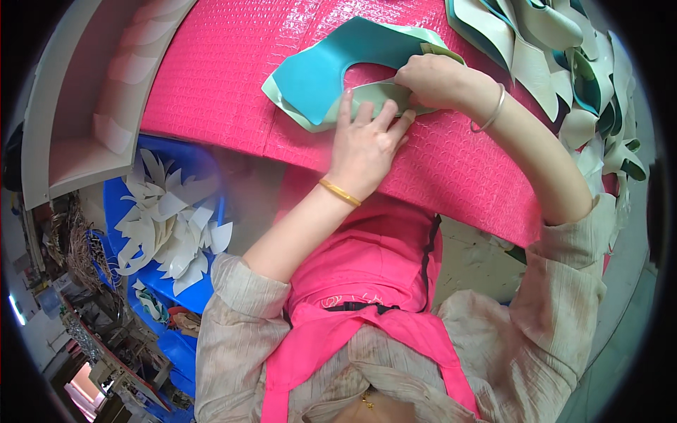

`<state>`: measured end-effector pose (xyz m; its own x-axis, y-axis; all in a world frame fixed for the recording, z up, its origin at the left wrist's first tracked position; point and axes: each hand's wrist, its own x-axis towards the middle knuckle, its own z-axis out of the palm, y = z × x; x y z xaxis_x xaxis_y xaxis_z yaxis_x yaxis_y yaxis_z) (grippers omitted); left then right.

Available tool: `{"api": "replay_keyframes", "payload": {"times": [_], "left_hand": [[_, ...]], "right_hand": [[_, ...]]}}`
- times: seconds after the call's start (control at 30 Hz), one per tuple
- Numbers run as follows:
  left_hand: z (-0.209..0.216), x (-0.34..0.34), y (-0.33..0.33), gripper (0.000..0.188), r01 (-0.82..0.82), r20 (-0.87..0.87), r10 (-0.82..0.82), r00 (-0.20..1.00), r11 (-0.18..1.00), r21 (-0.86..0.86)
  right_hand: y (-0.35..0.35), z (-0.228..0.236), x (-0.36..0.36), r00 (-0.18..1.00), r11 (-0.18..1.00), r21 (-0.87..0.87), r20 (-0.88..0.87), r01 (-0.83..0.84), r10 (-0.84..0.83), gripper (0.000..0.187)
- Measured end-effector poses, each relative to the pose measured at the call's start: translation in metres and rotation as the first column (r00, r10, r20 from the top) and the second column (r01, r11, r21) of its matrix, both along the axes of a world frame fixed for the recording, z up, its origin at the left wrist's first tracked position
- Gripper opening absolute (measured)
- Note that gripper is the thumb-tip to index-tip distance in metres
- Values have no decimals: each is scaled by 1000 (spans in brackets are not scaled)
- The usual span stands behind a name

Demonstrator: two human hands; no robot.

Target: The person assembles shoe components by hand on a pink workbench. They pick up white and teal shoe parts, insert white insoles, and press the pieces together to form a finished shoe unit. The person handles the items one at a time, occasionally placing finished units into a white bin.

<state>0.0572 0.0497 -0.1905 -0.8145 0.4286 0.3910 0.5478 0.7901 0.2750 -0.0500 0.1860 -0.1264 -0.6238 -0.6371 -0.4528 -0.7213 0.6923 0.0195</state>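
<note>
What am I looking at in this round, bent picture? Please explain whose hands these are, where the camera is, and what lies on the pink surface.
A person wears a wide-angle camera on the head, looking down, so straight edges bend. Both hands are that person's own. The left hand presses flat on a curved teal cut-out piece lying on the pink textured mat. The right hand pinches the same piece's edge. A pile of similar cut pieces lies at the right. At the lower left, a blue bin holds white scraps.

Both hands forward — left (367,137) flat, right (434,81) curled
</note>
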Motion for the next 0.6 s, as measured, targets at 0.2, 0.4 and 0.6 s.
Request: {"api": "replay_keyframes", "payload": {"times": [0.2, 0.4, 0.6], "left_hand": [[-6, -3, 16, 37, 67, -5, -67, 998, 996, 64], [-8, -7, 31, 37, 55, -48, -51, 998, 994, 89], [-8, -12, 40, 35, 47, 39, -51, 998, 993, 106]], "right_hand": [[11, -1, -11, 995, 993, 113, 92, 27, -37, 15], [14, 9, -8, 991, 988, 86, 7, -131, 130, 12], [19, 2, -8, 982, 976, 137, -63, -170, 179, 9]]}}
